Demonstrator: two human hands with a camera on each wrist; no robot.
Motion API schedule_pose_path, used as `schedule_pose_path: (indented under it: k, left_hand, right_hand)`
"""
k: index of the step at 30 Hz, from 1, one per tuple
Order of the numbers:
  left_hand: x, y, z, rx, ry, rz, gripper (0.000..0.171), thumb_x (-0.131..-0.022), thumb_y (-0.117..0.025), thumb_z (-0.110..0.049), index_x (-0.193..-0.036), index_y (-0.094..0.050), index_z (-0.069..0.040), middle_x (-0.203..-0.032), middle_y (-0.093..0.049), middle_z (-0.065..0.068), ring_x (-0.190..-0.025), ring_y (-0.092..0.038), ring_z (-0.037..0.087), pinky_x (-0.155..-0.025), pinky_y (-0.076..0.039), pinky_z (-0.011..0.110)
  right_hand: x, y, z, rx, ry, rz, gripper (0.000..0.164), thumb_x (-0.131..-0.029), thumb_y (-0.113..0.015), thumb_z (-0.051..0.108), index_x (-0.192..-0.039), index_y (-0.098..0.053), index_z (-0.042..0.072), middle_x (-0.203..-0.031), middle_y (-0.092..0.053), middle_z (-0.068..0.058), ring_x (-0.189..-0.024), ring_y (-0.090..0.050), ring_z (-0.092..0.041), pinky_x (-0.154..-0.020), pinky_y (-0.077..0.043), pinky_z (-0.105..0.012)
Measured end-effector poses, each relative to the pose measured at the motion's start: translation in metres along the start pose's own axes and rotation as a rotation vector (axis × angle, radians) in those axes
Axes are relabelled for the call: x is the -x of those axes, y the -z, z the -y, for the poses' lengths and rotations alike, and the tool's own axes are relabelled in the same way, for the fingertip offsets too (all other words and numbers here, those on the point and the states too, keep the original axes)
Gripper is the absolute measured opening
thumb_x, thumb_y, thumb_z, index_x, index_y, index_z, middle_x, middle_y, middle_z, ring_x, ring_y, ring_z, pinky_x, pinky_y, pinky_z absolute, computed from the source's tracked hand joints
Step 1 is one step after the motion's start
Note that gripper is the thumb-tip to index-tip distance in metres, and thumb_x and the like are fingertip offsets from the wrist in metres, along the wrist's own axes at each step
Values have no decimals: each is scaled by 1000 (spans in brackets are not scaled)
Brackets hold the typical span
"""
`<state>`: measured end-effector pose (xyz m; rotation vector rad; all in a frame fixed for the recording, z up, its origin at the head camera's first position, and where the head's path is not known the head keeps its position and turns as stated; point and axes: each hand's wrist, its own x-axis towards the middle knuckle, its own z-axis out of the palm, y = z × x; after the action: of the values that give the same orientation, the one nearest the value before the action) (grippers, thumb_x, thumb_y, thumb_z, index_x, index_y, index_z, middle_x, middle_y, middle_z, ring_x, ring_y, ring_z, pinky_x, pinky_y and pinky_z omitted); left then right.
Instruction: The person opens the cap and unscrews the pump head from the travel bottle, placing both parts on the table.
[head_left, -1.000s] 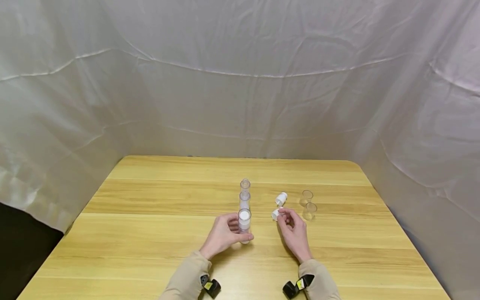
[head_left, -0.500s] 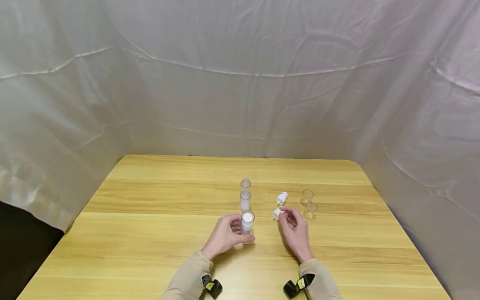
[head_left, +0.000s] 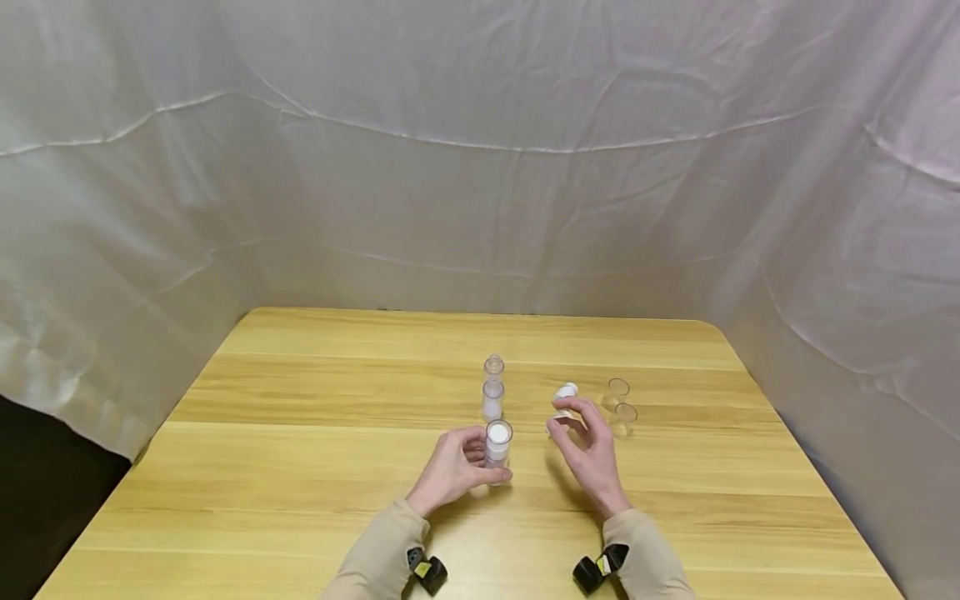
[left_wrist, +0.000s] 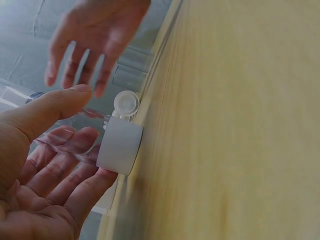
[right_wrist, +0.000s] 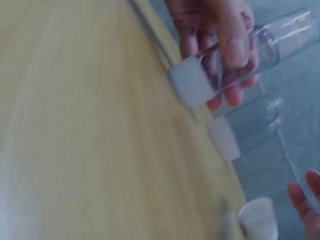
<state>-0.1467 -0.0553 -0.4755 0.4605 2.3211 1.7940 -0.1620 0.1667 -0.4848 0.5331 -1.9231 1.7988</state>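
My left hand (head_left: 453,471) holds an upright clear pump bottle (head_left: 497,454) on the near middle of the table, thumb and fingers around its body. Its white base (left_wrist: 120,146) shows low in the left wrist view; white shows inside its clear top. My right hand (head_left: 592,454) hovers with fingers spread and nothing between them, over a white pump head (head_left: 551,429) that it partly hides. Just beyond that lies a second white pump head (head_left: 567,389). In the left wrist view the right hand's palm (left_wrist: 100,30) faces the bottle.
Behind the held bottle two more clear bottles stand in line, a nearer one (head_left: 492,406) and a farther one (head_left: 493,367). Two clear caps stand to the right, one farther back (head_left: 618,392) and one nearer (head_left: 625,419). A pale curtain (head_left: 480,208) surrounds the wooden table (head_left: 262,467).
My right hand has let go of the nearer white pump head and spread its fingers above it. The left hand has shifted the bottle slightly right.
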Motion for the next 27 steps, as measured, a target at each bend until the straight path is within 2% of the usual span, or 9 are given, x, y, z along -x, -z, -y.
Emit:
schedule_pose_path:
  k: [4,7,12,19,23,27]
  left_hand:
    - [0,1,-1,6,-1,0,45,-75,-86,-6,-114,-67,5,-110,-73,22,-101,-73,33,-90,-63,34]
    - [1,1,-2,14,-1,1,44,-76,-86,-7,-115,-67,4,-111,-73,21,-102,-73,33,-91,-63,34]
    - [1,1,-2,30,-8,5,44,-77,-85,-7,-116,-67,3,-113,-73,21,-105,-73,34,-93,-62,37]
    - [0,0,2,35,-15,9,43,-77,-86,-8,-115,-67,4,-114,-73,22,-106,-73,35,-93,-62,35]
    - [-1,0,4,48,-12,10,40,-77,-85,-7,-111,-68,4,-111,-73,22,-104,-73,33,-91,-63,29]
    - [-1,0,5,65,-13,-2,39,-76,-84,-1,-110,-67,7,-108,-73,23,-101,-74,31,-89,-62,26]
  right_hand:
    - [-5,-2,8,-98,19,61,31,-87,-62,-18,-117,-57,-16,-118,-58,-21,-114,-59,-14,-94,-58,-22]
    - [-9,-3,14,-133,36,125,31,-88,-61,-18,-118,-56,-17,-120,-58,-20,-116,-58,-12,-96,-58,-26]
    - [-14,-7,26,-113,38,272,37,-87,-62,-16,-123,-57,-11,-128,-56,-17,-121,-55,-11,-99,-58,-31]
    - [-19,-14,40,-68,45,462,53,-83,-69,-13,-131,-49,-10,-136,-53,3,-127,-52,-9,-104,-56,-38]
    - [-19,-20,44,-79,75,551,55,-80,-73,-11,-130,-50,-9,-136,-53,1,-127,-52,-13,-103,-56,-36]
    - [-18,-25,45,-74,88,610,53,-80,-76,-8,-127,-52,-5,-133,-54,-10,-127,-52,-12,-105,-54,-31]
